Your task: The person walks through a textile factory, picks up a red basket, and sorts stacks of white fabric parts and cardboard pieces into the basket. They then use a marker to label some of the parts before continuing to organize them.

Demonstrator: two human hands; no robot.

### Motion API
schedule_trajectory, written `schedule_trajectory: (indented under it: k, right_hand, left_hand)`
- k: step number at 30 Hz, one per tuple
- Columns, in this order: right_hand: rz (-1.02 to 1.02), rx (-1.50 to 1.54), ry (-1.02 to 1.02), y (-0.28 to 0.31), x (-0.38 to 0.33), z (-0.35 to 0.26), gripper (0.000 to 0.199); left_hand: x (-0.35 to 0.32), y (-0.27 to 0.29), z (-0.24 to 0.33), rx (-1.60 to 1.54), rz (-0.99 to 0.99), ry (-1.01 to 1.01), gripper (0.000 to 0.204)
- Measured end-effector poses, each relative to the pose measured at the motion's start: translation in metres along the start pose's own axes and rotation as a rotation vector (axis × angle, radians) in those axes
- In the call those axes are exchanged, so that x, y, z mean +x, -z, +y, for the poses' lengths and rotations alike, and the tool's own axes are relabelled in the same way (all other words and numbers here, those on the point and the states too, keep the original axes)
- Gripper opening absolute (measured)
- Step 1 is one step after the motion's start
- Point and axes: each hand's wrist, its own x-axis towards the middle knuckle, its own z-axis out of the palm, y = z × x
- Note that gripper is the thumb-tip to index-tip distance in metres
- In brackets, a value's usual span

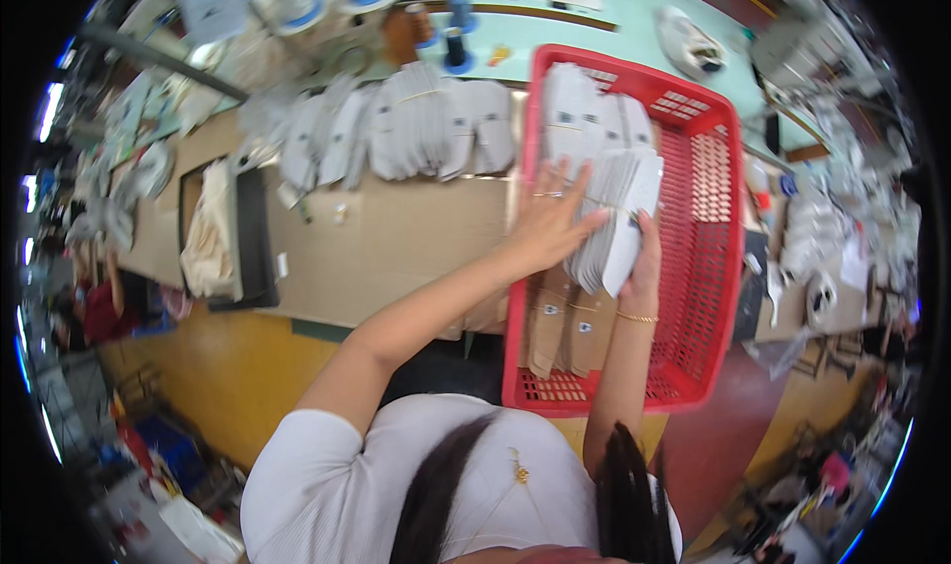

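Observation:
A banded bundle of light grey, long flat pieces with rounded ends (pixel 612 193) lies tilted inside the red plastic basket (pixel 733 267). My right hand (pixel 644 262) grips its right edge, with the fingers partly hidden behind it. Against its left side rests my left hand (pixel 550 222), fingers stretched and spread, the thumb lying over the pieces. Farther back in the basket stand more grey bundles (pixel 570 108). Brown bundles of similar pieces (pixel 560 331), each with a small dark-and-white mark, lie at the basket's near left.
On the table left of the basket, a row of grey bundles (pixel 416 123) lies along the back of brown board (pixel 396 237). Thread cones (pixel 456 49) stand behind. A dark-edged tray with cream cloth (pixel 210 232) sits farther left. White rolls and bags (pixel 817 237) lie at right.

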Motion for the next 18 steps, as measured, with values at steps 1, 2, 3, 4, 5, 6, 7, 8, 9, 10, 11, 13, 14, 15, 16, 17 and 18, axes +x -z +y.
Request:
schedule_trajectory:
  k: [1, 2, 3, 4, 5, 6, 7, 8, 9, 10, 11, 13, 14, 15, 16, 17, 18]
  right_hand:
    - [-0.026, 0.057, 0.013, 0.002, 0.007, -0.005, 0.051]
    - [-0.041, 0.065, 0.041, 0.006, 0.017, -0.011, 0.052]
    - [-0.059, 0.075, 0.065, 0.012, 0.031, -0.017, 0.053]
    - [-0.045, 0.019, 0.116, 0.021, 0.051, -0.02, 0.051]
    - [-0.074, -0.023, 0.173, 0.034, 0.073, -0.025, 0.047]
    - [-0.051, -0.103, 0.237, 0.025, 0.084, -0.033, 0.049]
    - [-0.027, -0.183, 0.299, 0.015, 0.092, -0.04, 0.051]
    - [-0.036, -0.251, 0.254, 0.014, 0.105, -0.048, 0.053]
    - [-0.049, -0.315, 0.209, 0.013, 0.119, -0.055, 0.056]
    - [-0.059, -0.38, 0.164, 0.011, 0.132, -0.06, 0.059]
    - [-0.048, -0.494, 0.194, 0.009, 0.145, -0.062, 0.061]
    - [-0.013, -0.725, 0.256, 0.01, 0.173, -0.056, 0.065]
    - [0.042, -0.873, 0.39, 0.022, 0.192, -0.045, 0.066]
    - [0.038, -0.813, 0.382, 0.017, 0.197, -0.037, 0.066]
    - [0.057, -0.912, 0.377, 0.008, 0.193, -0.036, 0.067]
    - [0.081, -1.01, 0.372, 0.0, 0.188, -0.037, 0.068]
    - [0.079, -1.028, 0.39, -0.001, 0.183, -0.037, 0.068]
  left_hand:
    - [-0.006, -0.01, -0.01, 0.065, 0.078, -0.054, 0.075]
    - [-0.009, -0.023, -0.021, 0.131, 0.159, -0.105, 0.073]
    - [-0.011, -0.027, -0.025, 0.179, 0.14, -0.143, 0.072]
    - [-0.012, -0.028, -0.029, 0.231, 0.129, -0.174, 0.07]
    - [-0.012, -0.03, -0.028, 0.282, 0.118, -0.21, 0.069]
    - [-0.014, -0.03, -0.025, 0.321, 0.134, -0.24, 0.069]
    - [-0.015, -0.03, -0.023, 0.309, 0.134, -0.225, 0.069]
    - [-0.015, -0.03, -0.021, 0.297, 0.135, -0.208, 0.069]
    - [-0.013, -0.028, -0.021, 0.291, 0.137, -0.191, 0.069]
    - [-0.009, -0.026, -0.021, 0.345, 0.152, -0.209, 0.072]
    - [-0.005, -0.025, -0.021, 0.399, 0.166, -0.229, 0.076]
    - [0.013, -0.023, -0.02, 0.455, 0.156, -0.264, 0.084]
    - [0.028, -0.02, -0.015, 0.453, 0.125, -0.288, 0.09]
    - [0.042, -0.017, -0.016, 0.462, 0.096, -0.294, 0.095]
    - [0.056, -0.014, -0.019, 0.569, 0.057, -0.286, 0.099]
    - [0.071, -0.011, -0.026, 0.676, 0.017, -0.281, 0.103]
    - [0.081, -0.012, -0.03, 0.774, -0.029, -0.284, 0.108]
